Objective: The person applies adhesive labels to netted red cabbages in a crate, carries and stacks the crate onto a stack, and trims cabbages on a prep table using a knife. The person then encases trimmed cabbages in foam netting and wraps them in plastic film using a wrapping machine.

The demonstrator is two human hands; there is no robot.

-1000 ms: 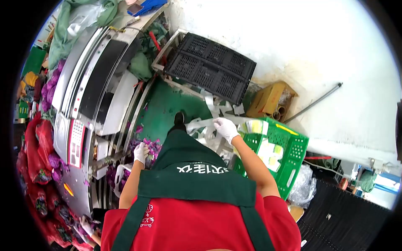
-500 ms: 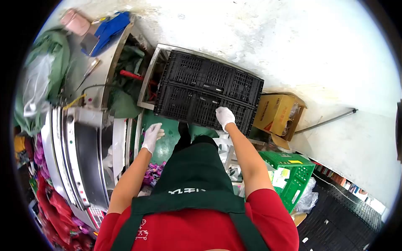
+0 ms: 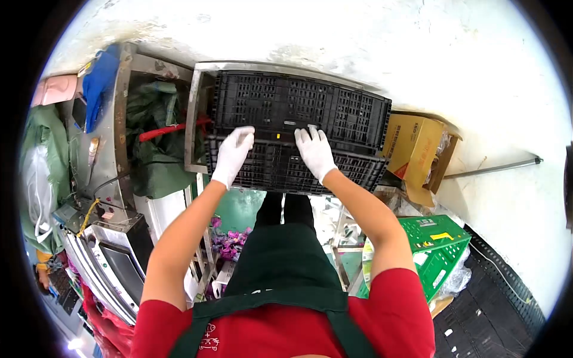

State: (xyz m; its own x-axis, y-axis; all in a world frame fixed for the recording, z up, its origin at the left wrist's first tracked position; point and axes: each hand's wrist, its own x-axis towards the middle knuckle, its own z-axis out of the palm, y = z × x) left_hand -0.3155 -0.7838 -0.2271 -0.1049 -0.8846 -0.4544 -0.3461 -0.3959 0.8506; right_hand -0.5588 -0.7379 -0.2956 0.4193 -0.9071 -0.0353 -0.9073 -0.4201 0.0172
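Observation:
A black plastic folding crate (image 3: 346,116), with slotted panels split along a middle seam, lies in front of me on a metal frame (image 3: 192,113). Its near panel (image 3: 271,164) looks tilted up along the seam. Both my hands wear white gloves. My left hand (image 3: 234,156) has its fingers curled at the raised edge, left of a small yellow mark. To the right of that mark, my right hand (image 3: 315,152) hooks its fingers over the same edge. The fingertips are partly hidden behind the panel.
A cardboard box (image 3: 412,146) stands right of the crate by the wall, and a green plastic crate (image 3: 439,253) sits nearer to me. At left are a metal bench (image 3: 107,155), dark green cloth (image 3: 158,161) and a red handle-like piece (image 3: 161,131). Purple material (image 3: 230,243) lies below.
My left hand has come up from beside the crate onto its middle edge. My right hand has moved up to that edge too. The near panel has tilted up, and my view has shifted.

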